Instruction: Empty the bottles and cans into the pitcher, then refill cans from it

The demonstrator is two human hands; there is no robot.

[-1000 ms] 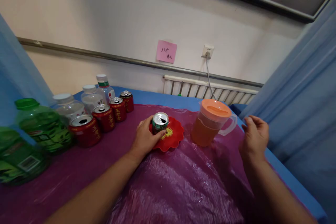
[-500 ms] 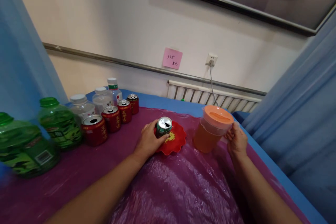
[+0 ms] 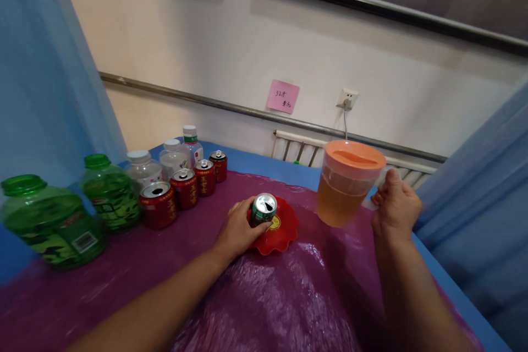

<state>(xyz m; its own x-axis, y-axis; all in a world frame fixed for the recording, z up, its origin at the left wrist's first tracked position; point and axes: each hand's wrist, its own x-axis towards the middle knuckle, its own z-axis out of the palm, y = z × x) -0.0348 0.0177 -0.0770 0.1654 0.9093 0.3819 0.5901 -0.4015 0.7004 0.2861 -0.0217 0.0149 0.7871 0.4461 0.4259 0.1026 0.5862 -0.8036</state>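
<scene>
Can: a short metal cylinder, green round the side, with a bright silver top and a dark open mouth.
Plate: smooth and red, with a scalloped, wavy rim and a yellow mark in the middle.
Jug: see-through and tapering toward its base, partly filled with amber liquid, under a round orange lid.
Sheet: purple plastic film, glossy and crinkled, spread over the blue-covered bench.
Red cans: four printed metal cylinders in a slanting row, the nearest with a dark mouth in its top.
Clear bottles: three, see-through, with white caps.
Green bottles: two, wide and see-through, with leafy labels and green tops.
Left hand: you have it curled around the can, thumb across the near side; the can sits at its 2 o'clock, upright over the plate, its base hidden by your thumb.
Right hand: you have it closed at the jug's handle, which it mostly hides; the jug is at its 9 o'clock, seemingly off the sheet, and at the can's 3 o'clock.
Around your left hand: red cans from 9 to 11 o'clock, clear bottles behind them, green bottles at 9.
</scene>
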